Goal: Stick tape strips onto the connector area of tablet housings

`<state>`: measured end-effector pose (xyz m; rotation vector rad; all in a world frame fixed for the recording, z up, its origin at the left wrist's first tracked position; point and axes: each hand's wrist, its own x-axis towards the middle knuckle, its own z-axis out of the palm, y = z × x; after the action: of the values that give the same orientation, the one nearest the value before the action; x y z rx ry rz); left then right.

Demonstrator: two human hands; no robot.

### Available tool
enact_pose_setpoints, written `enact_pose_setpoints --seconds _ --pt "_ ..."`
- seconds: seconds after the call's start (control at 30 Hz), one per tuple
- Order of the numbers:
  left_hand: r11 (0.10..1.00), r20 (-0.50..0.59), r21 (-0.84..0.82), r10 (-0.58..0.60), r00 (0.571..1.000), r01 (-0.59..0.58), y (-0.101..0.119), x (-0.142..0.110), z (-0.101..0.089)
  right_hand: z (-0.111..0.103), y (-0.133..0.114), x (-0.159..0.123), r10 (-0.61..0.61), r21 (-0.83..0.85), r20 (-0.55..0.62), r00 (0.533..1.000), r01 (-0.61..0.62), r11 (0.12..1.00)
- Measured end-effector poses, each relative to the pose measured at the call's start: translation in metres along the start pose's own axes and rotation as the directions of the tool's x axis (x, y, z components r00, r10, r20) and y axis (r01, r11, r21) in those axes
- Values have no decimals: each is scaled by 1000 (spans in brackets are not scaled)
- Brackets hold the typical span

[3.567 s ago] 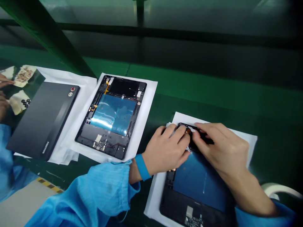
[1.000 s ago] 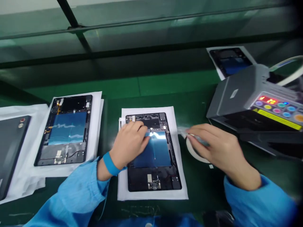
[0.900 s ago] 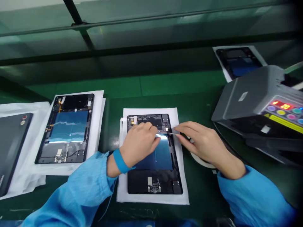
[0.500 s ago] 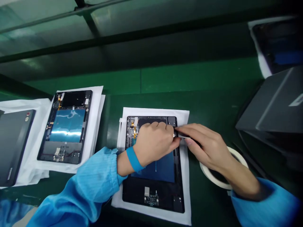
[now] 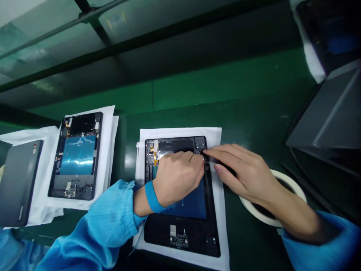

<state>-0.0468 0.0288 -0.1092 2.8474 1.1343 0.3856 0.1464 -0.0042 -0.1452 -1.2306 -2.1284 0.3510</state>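
Note:
A black tablet (image 5: 158, 229) with its back off lies on white sheets (image 5: 225, 226). A blue film-covered battery (image 5: 194, 199) and a small circuit board (image 5: 179, 239) show inside it. My left hand (image 5: 176, 173), a blue band on its wrist, reaches over the battery. Its fingers are closed at the tablet's upper right edge, and whatever they pinch is hidden. Beside it, my right hand (image 5: 242, 169) has its fingers stretched out to that edge, the thumb apart from them. A thin pale strip (image 5: 212, 163) shows between the two hands; I cannot tell what it is.
Left of my arm lies another opened tablet (image 5: 77, 154) on white sheets, then a tablet with its dark back (image 5: 19, 180) up. A roll of pale tape (image 5: 296, 188) sits under my right forearm. A grey box-like object (image 5: 327, 113) stands at right, near another opened tablet (image 5: 335, 34).
The view has shifted slightly. My left hand has moved a little down the tablet, uncovering more of its top. My right hand stays at the same edge.

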Motion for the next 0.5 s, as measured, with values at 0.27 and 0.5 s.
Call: enact_pose_setpoints --seconds 0.27,0.5 --pt "998 -18 -50 32 999 -33 -4 -2 3 0 0 0 -8 -39 8 1000 8 999" --pt "996 19 -75 52 998 -50 -5 -2 2 2 -5 0 -27 -153 42 999 33 988"
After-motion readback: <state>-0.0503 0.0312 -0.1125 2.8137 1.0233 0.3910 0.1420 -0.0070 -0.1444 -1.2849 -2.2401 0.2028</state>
